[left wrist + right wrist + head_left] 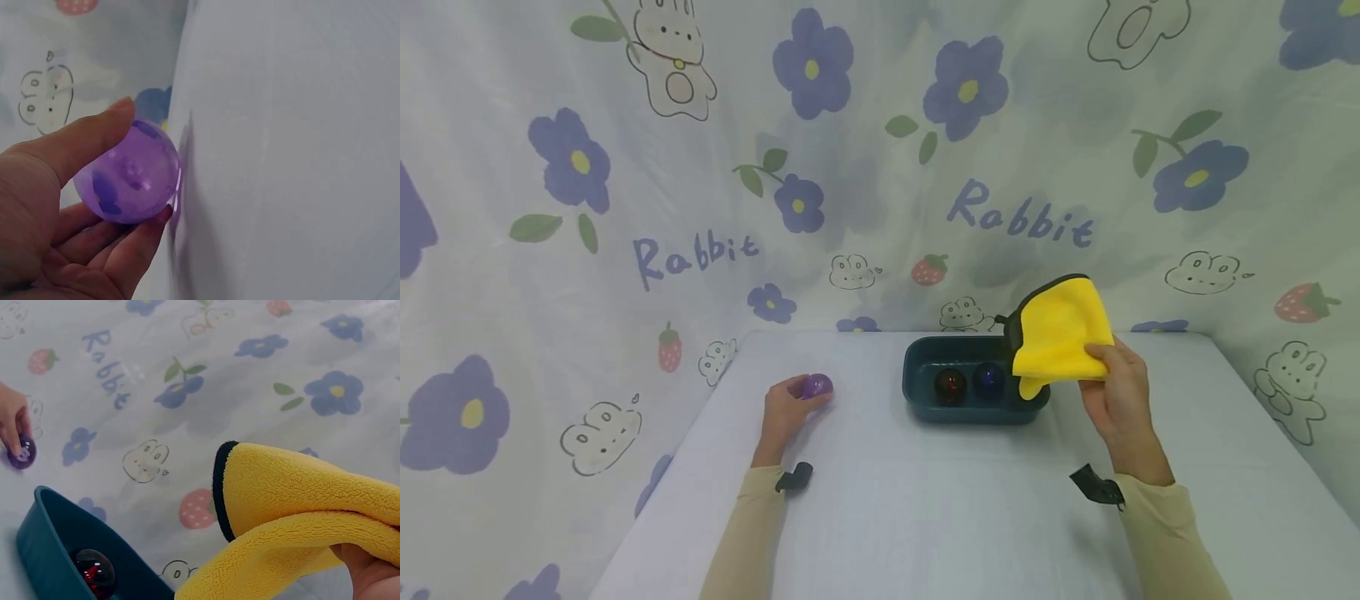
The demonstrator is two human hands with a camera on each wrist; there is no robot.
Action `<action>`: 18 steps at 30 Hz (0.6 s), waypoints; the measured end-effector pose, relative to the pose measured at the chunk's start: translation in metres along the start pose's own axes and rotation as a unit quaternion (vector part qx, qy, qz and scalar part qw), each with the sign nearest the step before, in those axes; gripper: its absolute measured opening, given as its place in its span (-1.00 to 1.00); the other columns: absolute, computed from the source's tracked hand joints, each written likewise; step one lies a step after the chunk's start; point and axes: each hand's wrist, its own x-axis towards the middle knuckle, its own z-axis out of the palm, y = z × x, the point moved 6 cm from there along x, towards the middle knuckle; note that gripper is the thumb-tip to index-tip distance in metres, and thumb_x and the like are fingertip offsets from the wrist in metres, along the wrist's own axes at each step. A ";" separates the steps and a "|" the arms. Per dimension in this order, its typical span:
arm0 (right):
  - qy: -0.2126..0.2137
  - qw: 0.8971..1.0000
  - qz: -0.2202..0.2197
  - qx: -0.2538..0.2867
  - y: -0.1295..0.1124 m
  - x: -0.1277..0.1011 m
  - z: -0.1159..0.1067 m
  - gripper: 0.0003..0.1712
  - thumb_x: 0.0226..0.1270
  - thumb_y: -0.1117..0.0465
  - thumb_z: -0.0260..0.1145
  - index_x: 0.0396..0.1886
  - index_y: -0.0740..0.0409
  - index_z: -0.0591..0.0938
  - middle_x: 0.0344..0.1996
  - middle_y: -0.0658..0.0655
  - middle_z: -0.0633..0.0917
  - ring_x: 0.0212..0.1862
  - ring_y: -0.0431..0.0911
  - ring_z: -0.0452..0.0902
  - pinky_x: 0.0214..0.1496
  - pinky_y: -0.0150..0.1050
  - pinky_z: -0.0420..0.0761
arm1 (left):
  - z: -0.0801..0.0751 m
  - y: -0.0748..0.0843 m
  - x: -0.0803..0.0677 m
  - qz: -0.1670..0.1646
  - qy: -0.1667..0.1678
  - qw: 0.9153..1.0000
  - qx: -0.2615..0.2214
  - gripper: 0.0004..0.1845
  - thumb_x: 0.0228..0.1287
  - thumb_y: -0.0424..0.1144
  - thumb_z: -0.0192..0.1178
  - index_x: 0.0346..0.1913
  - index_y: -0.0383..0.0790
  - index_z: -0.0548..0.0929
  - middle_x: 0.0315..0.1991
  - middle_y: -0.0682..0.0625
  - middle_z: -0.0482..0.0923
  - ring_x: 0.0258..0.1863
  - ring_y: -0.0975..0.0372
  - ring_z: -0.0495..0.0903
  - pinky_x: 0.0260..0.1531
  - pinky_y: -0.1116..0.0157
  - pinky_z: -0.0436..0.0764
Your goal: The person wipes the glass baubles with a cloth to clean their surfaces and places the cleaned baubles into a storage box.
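My left hand grips a translucent purple ball between thumb and fingers, low over the white table at left. Over on the right, my right hand pinches a folded yellow cloth with a dark border, raised above the table. The cloth hangs across the right end of a dark teal bin and hides part of it. Inside the bin lie a dark red ball and a dark blue ball. The right wrist view shows the cloth's fuzzy folds close up.
The white tabletop runs back to a hanging curtain printed with rabbits, flowers and strawberries. Dark straps with small devices sit at both wrists, over beige sleeves.
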 end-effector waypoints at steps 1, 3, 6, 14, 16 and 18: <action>-0.001 1.000 0.001 -0.001 0.000 0.000 0.000 -0.27 0.64 0.27 0.08 0.66 0.26 0.05 0.36 -0.01 0.39 0.40 -0.15 0.34 0.24 -0.43 0.65 | 0.000 0.001 -0.001 0.000 0.000 1.000 0.001 -0.18 0.06 -0.08 0.60 0.32 -0.45 0.55 0.26 -0.42 0.58 0.33 -0.23 0.56 0.41 -0.08 0.51; -0.004 1.000 0.001 -0.003 0.001 0.000 0.001 -0.27 0.64 0.27 0.08 0.66 0.26 0.04 0.36 -0.01 0.39 0.40 -0.15 0.34 0.24 -0.43 0.65 | 0.001 0.002 -0.002 0.002 -0.002 1.000 0.002 -0.18 0.04 -0.08 0.61 0.31 -0.45 0.56 0.26 -0.42 0.59 0.33 -0.22 0.56 0.41 -0.08 0.51; -0.011 1.000 -0.002 -0.008 0.002 0.000 0.002 -0.28 0.65 0.28 0.06 0.65 0.29 0.03 0.36 0.00 0.39 0.38 -0.15 0.36 0.24 -0.43 0.65 | 0.004 0.007 -0.005 0.008 -0.006 1.000 0.007 -0.20 0.02 -0.06 0.62 0.28 -0.44 0.60 0.24 -0.39 0.61 0.31 -0.22 0.58 0.39 -0.08 0.52; -0.026 0.999 -0.010 -0.033 0.003 -0.002 0.007 -0.31 0.65 0.30 0.04 0.63 0.35 0.06 0.34 0.02 0.41 0.30 -0.15 0.40 0.24 -0.43 0.65 | 0.016 0.029 -0.017 0.021 -0.045 0.998 -0.027 -0.26 0.03 -0.12 0.62 0.26 -0.39 0.63 0.22 -0.36 0.65 0.24 -0.17 0.65 0.28 -0.03 0.63; -0.026 0.999 -0.009 -0.038 0.003 -0.002 0.008 -0.31 0.65 0.29 0.05 0.63 0.35 0.08 0.34 0.02 0.42 0.30 -0.15 0.41 0.24 -0.43 0.65 | 0.018 0.038 -0.019 0.027 -0.055 0.998 -0.034 -0.26 0.04 -0.12 0.61 0.28 -0.37 0.62 0.23 -0.35 0.64 0.24 -0.17 0.65 0.27 -0.03 0.63; -0.026 0.999 -0.006 -0.044 0.004 -0.002 0.009 -0.31 0.64 0.29 0.05 0.63 0.35 0.08 0.33 0.01 0.43 0.29 -0.15 0.42 0.24 -0.43 0.65 | 0.020 0.047 -0.022 0.033 -0.064 0.997 -0.043 -0.26 0.04 -0.13 0.62 0.28 -0.35 0.63 0.23 -0.32 0.65 0.25 -0.16 0.65 0.28 -0.03 0.63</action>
